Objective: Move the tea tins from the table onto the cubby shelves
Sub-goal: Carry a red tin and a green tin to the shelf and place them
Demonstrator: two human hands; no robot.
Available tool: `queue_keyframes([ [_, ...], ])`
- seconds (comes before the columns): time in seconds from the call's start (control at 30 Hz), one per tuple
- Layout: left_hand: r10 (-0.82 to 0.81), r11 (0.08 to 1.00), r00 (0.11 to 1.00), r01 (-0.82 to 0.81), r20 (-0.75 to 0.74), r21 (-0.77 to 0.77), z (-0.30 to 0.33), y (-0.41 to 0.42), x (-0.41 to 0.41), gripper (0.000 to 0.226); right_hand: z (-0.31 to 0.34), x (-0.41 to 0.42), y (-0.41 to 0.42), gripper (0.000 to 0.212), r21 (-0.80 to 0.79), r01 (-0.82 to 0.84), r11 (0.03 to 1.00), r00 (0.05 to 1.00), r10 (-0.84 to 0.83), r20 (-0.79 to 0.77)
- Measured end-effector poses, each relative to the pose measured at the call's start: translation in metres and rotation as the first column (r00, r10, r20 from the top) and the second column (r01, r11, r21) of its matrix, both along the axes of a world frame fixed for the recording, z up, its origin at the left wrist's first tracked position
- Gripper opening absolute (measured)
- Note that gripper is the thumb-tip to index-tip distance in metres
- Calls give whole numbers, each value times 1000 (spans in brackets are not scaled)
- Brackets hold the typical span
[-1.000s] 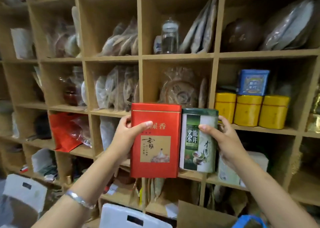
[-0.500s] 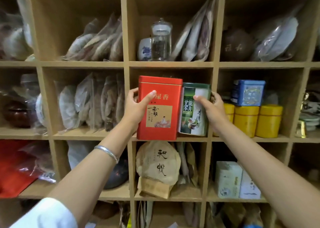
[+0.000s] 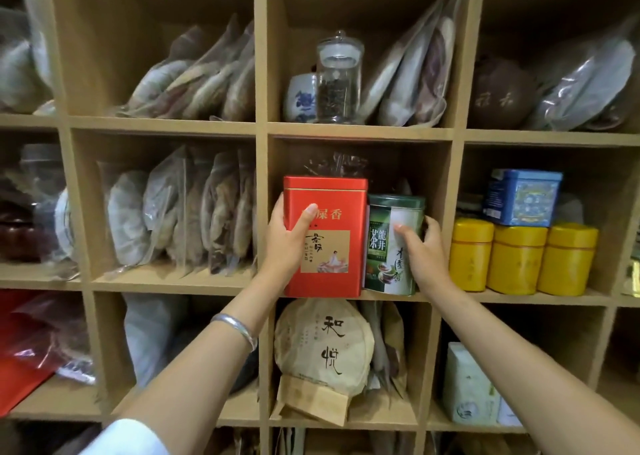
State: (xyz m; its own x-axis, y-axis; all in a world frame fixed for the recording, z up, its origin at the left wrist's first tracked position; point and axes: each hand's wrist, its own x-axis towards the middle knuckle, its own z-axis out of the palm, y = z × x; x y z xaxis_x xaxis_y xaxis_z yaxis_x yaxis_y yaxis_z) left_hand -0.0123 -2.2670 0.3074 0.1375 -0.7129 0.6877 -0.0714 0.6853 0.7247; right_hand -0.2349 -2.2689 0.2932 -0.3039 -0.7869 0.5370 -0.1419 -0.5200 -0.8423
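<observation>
A tall red tea tin [image 3: 332, 254] stands upright at the front of the middle cubby, its base on the shelf board [image 3: 433, 297]. My left hand [image 3: 289, 243] grips its left side, thumb across the front. Touching it on the right is a shorter green tea tin [image 3: 384, 247], also resting on the board. My right hand [image 3: 420, 250] wraps its right side. A bagged item behind the tins is mostly hidden.
Three yellow tins [image 3: 516, 259] and a blue tin [image 3: 523, 196] fill the cubby to the right. Bagged tea cakes [image 3: 180, 212] crowd the left cubby. A glass jar [image 3: 339, 77] stands above. A wrapped tea cake [image 3: 323, 347] sits below.
Both hands have carried the two tins up and forward from in front of the shelves into the middle cubby. The tins now rest on the shelf board, and the view has moved closer.
</observation>
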Motion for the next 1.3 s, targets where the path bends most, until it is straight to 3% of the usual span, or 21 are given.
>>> queue_keyframes([
  [0.13, 69, 997, 998, -69, 7, -16, -2, -2, -3, 47, -4, -8, 0, 61, 60, -10, 998, 996, 15, -84],
  [0.27, 229, 973, 970, -230, 78, 0, -31, 5, -6, 73, -27, -13, 9, 40, 104, 21, 994, 963, 8, -269],
  [0.4, 306, 944, 919, -327, 250, 46, -79, 11, -1, 72, -44, -10, 12, 45, 53, 64, 997, 938, -41, -345],
  [0.5, 377, 914, 868, -405, 322, 21, -87, 10, 4, 69, -39, -7, 4, 44, 103, 77, 992, 940, -37, -340],
  [0.57, 375, 912, 860, -409, 345, 29, -84, 8, 5, 74, -32, -5, -1, 49, 188, 78, 979, 942, -11, -335],
  [0.63, 359, 912, 844, -409, 399, 45, -83, 8, 5, 93, -28, -7, -4, 59, 254, 42, 966, 942, 46, -333],
  [0.73, 364, 887, 779, -457, 511, 65, -80, 8, 3, 127, -25, -15, -4, 85, 280, 64, 958, 889, 72, -452],
  [0.8, 340, 880, 773, -462, 535, 108, -74, 5, 3, 135, -24, -18, -4, 90, 286, 48, 957, 882, 94, -462],
  [1.17, 265, 919, 827, -373, 496, 132, -67, 5, 7, 124, -14, -31, 2, 84, 446, -175, 878, 838, 370, -400],
  [1.23, 333, 919, 800, -395, 499, 20, -64, 14, 4, 117, -15, -30, -1, 72, 452, -125, 883, 861, 323, -394],
  [1.3, 480, 874, 723, -444, 497, -198, -56, 21, 2, 105, -19, -25, -3, 59, 417, -46, 908, 911, 210, -355],
])
